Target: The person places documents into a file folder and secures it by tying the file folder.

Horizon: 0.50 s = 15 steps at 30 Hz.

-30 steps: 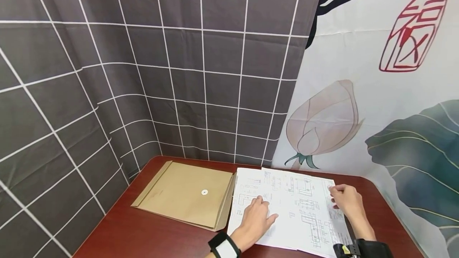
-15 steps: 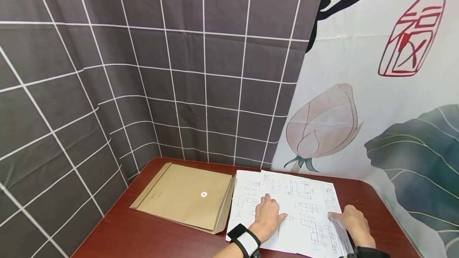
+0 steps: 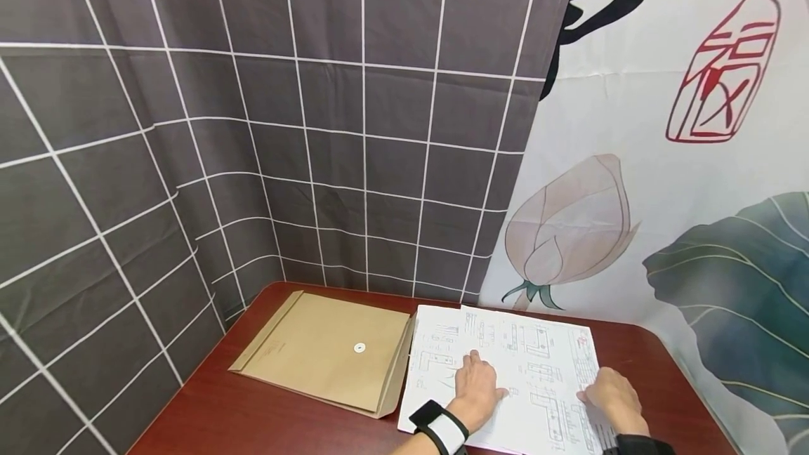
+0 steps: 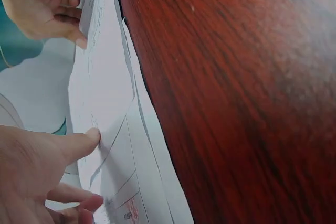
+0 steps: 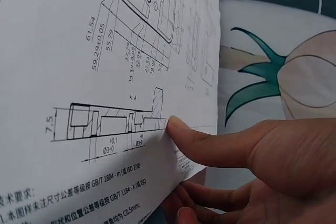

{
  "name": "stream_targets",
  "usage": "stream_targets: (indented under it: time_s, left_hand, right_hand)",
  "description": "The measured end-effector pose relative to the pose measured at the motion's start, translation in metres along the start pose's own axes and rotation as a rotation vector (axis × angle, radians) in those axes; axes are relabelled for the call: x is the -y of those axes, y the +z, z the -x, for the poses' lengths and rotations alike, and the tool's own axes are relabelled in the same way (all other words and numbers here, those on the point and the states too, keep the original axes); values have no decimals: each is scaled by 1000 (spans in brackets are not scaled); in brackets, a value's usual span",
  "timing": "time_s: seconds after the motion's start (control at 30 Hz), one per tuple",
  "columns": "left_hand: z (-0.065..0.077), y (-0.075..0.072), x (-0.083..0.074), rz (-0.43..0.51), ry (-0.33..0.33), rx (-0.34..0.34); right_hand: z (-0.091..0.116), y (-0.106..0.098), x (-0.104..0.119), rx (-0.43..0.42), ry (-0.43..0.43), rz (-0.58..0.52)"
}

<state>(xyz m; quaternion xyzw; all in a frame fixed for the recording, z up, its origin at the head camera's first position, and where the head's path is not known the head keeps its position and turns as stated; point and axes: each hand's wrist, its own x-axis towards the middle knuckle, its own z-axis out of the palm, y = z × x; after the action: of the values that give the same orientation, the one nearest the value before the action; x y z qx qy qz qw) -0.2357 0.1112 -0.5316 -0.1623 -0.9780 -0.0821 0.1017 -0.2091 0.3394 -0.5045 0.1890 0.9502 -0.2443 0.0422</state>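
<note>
Lower right of frame, right hand (image 3: 612, 397) pinches the drawing sheets (image 3: 521, 374) at their edge, left hand (image 3: 475, 388) lies on them loosely spread, gripping nothing; I'd fear uneven pulling skews or creases them.

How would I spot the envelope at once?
Find the reddish-brown table below the gridded cloth. On it, left of the white drawing sheets, lies the envelope. Unlike those printed sheets, it is tan, with one small white disc.
</note>
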Motion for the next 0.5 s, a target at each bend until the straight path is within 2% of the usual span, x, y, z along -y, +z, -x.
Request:
stream_targets:
  time_s: [0.13,0.27,0.5]
  left_hand:
    - [1,1,-3,47,47,14]
    - [0,1,-6,60,87,-1]
    - [-4,0,-6,146,78,4]
  right_hand:
    - [1,1,-2,16,8,-5]
    - [1,1,-2,19,-1,-8]
    - [-2,-3,-6,65,7,-32]
